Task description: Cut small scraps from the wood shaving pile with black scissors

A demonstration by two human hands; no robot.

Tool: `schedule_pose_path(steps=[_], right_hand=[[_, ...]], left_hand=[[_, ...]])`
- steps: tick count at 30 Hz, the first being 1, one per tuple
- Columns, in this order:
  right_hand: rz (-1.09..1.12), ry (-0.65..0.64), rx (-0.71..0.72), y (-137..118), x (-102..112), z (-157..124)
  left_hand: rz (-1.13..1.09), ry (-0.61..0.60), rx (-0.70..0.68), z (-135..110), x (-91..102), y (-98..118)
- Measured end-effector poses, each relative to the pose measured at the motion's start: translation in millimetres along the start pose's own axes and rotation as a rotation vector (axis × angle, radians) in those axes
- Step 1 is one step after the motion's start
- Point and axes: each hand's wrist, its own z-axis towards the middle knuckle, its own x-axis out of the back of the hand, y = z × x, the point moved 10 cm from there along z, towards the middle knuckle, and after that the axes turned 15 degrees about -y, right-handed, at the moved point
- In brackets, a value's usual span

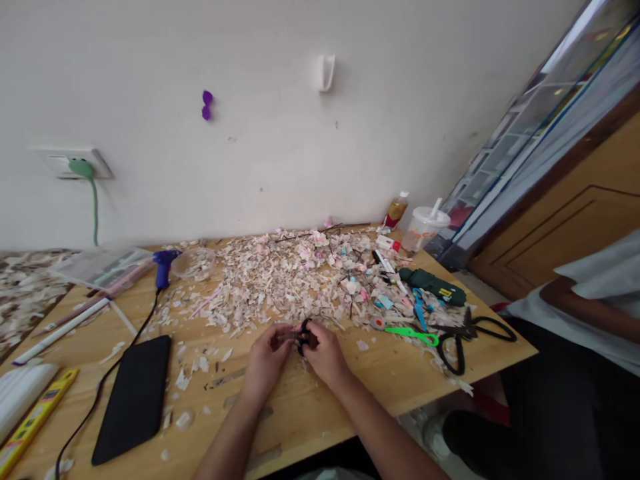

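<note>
My two hands meet over the middle of the wooden table (pixel 350 393). My left hand (pixel 267 360) pinches a small brownish piece whose end shows between the hands. My right hand (pixel 325 353) is closed around small black-handled scissors (pixel 303 335), held against that piece. Just beyond my hands spreads a wide heap of pale paper-like scraps (pixel 280 273).
A black phone (pixel 134 397) with a cable lies at the left, a blue glue gun (pixel 163 265) behind it. Green and blue scissors (pixel 415 330), large black shears (pixel 467 337), a dark green tool (pixel 433 285), a bottle (pixel 395 210) and a lidded cup (pixel 424 228) sit at the right. Another person (pixel 585 313) sits at the right edge.
</note>
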Motion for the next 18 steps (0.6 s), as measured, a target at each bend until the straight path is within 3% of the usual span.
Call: schedule_pose_path(steps=[7,18], right_hand=[[0.054,0.017,-0.062,14.5,-0.9,2.9],[0.093,0.023,-0.028,6.6,-1.6,2.4]], left_hand=[[-0.221,-0.028,0.016,2.8,-0.6,-0.8],[-0.489,0.064,0.088,-2.4,5.4,-20.5]])
